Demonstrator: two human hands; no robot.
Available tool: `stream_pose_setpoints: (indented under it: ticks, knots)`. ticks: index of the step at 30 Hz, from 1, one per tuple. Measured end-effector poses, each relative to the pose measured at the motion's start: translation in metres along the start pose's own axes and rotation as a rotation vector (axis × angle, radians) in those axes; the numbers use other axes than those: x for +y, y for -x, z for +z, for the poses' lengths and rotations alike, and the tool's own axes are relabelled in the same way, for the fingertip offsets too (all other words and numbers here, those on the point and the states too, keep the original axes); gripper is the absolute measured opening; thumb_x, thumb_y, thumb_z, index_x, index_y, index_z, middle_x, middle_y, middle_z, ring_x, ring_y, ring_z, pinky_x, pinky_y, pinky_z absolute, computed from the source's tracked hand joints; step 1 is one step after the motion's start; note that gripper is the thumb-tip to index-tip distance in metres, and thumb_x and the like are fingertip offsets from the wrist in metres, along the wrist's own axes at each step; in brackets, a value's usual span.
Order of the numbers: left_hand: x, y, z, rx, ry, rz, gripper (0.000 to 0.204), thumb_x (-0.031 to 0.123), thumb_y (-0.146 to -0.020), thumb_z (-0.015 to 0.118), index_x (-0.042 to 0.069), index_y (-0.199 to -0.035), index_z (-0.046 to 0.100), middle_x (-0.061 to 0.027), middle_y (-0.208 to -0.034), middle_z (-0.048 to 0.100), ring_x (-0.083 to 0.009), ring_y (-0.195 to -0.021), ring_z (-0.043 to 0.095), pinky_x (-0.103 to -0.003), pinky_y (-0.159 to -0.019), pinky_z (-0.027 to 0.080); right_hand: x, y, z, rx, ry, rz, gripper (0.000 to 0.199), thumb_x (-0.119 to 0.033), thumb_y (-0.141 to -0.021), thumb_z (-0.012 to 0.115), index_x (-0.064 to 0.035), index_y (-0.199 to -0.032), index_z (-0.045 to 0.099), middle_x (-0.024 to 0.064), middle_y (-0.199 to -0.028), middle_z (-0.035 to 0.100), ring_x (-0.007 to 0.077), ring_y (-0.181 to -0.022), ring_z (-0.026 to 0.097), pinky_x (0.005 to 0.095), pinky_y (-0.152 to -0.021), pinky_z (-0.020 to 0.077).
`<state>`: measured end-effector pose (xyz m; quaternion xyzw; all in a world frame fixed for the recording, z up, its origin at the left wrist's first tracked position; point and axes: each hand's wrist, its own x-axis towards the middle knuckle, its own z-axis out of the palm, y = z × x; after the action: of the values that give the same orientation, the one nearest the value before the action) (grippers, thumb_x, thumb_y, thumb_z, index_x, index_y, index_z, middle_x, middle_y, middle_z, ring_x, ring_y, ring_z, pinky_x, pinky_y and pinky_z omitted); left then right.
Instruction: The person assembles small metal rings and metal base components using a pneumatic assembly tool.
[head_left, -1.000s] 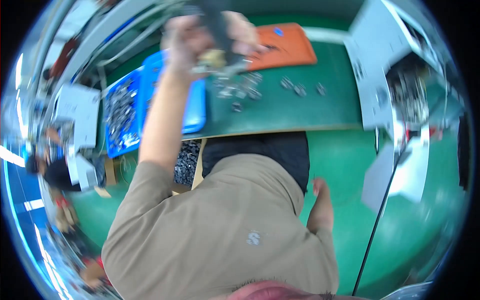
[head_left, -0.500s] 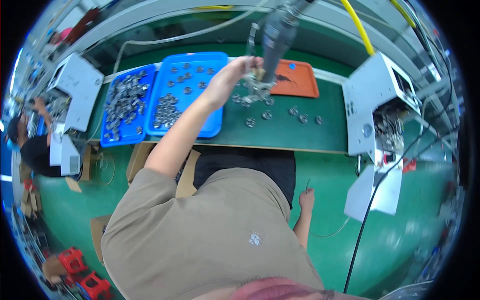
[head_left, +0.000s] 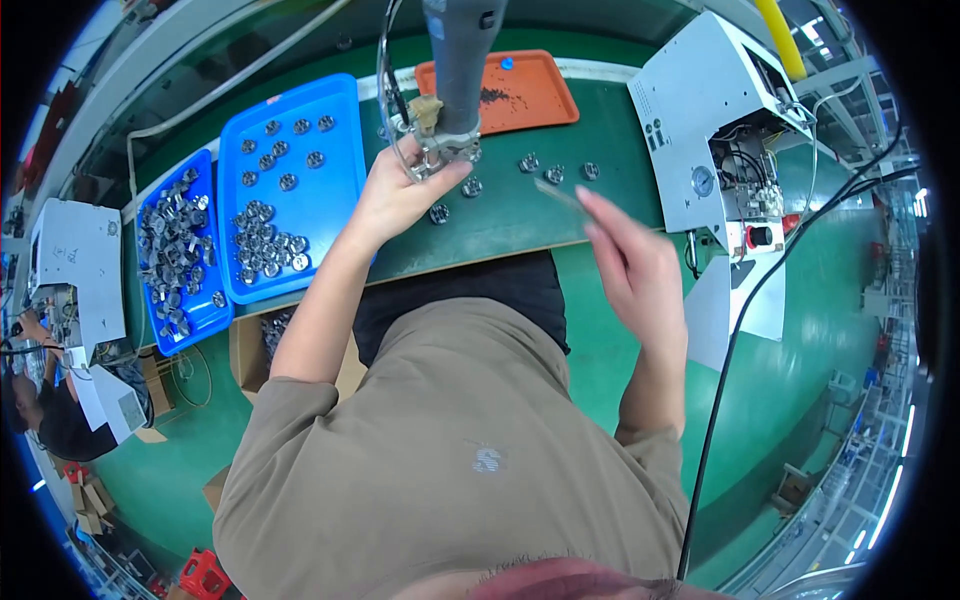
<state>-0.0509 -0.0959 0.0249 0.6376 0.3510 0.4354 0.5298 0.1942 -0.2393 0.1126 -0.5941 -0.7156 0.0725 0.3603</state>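
My left hand (head_left: 395, 195) is closed around the metal nose at the lower end of a grey powered screwdriver (head_left: 460, 70), which hangs over the green bench top. The fingertips are partly hidden behind the metal fitting (head_left: 440, 148). My right hand (head_left: 637, 262) is raised at the bench's front edge, closed on a thin metal tool (head_left: 558, 194) that points left and is smeared by motion. Between and beyond the hands, several small round metal parts (head_left: 472, 187) lie spaced out on the bench.
A large blue tray (head_left: 335, 120) and a smaller blue tray (head_left: 205, 335) at left hold many metal parts. At the back, an orange tray (head_left: 550, 105) carries tiny dark pieces and a blue bit. White machines stand right (head_left: 680, 120) and left (head_left: 85, 250); a black cable (head_left: 745, 320) hangs at right.
My right hand has come up from low beside my body to the bench edge with the thin tool. The view has turned, shifting the trays left. My left hand remains at the screwdriver.
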Motion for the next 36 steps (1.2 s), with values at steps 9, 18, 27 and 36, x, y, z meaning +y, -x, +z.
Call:
stream_pose_setpoints:
  ticks: [9,18,27,36]
  knots:
    - [0.009,0.002,0.014,-0.144,-0.065,-0.081,0.031,0.017,-0.087,0.081,0.002,-0.113,0.074,-0.0074,-0.097,0.076,-0.0103,-0.088,0.065,-0.03,-0.085,0.052,0.007,-0.086,0.013,-0.345,0.218,-0.088,0.021,-0.015,-0.093,0.06,-0.012,-0.108,0.075,0.0113,-0.087,0.073,0.0323,-0.077,0.07,0.0419,-0.065,0.0552]
    - [0.001,-0.004,0.003,-0.189,0.016,-0.198,0.032,0.023,-0.088,0.081,0.002,-0.111,0.074,-0.0005,-0.087,0.069,-0.007,-0.082,0.058,-0.026,-0.074,0.048,0.0,-0.087,0.007,-0.371,0.252,-0.093,0.02,-0.014,-0.092,0.062,-0.0122,-0.108,0.075,0.0094,-0.079,0.07,0.0321,-0.071,0.068,0.0427,-0.059,0.0517]
    - [-0.002,0.0,-0.006,-0.179,0.038,-0.08,0.027,0.024,-0.087,0.081,0.003,-0.104,0.076,0.0011,-0.079,0.063,-0.0086,-0.077,0.056,-0.028,-0.07,0.046,-0.002,-0.088,0.012,-0.351,0.293,-0.155,0.021,-0.014,-0.091,0.063,-0.0129,-0.108,0.075,0.0089,-0.075,0.068,0.0305,-0.068,0.067,0.0423,-0.057,0.0515]
    - [-0.002,-0.001,-0.009,-0.16,-0.058,-0.063,0.03,0.028,-0.084,0.083,0.001,-0.086,0.071,0.0002,-0.073,0.061,-0.0099,-0.073,0.056,-0.029,-0.066,0.046,-0.022,-0.12,0.0,-0.557,0.51,-0.435,0.018,-0.013,-0.087,0.067,-0.0111,-0.104,0.074,0.0089,-0.079,0.068,0.0306,-0.071,0.069,0.0414,-0.058,0.0529]
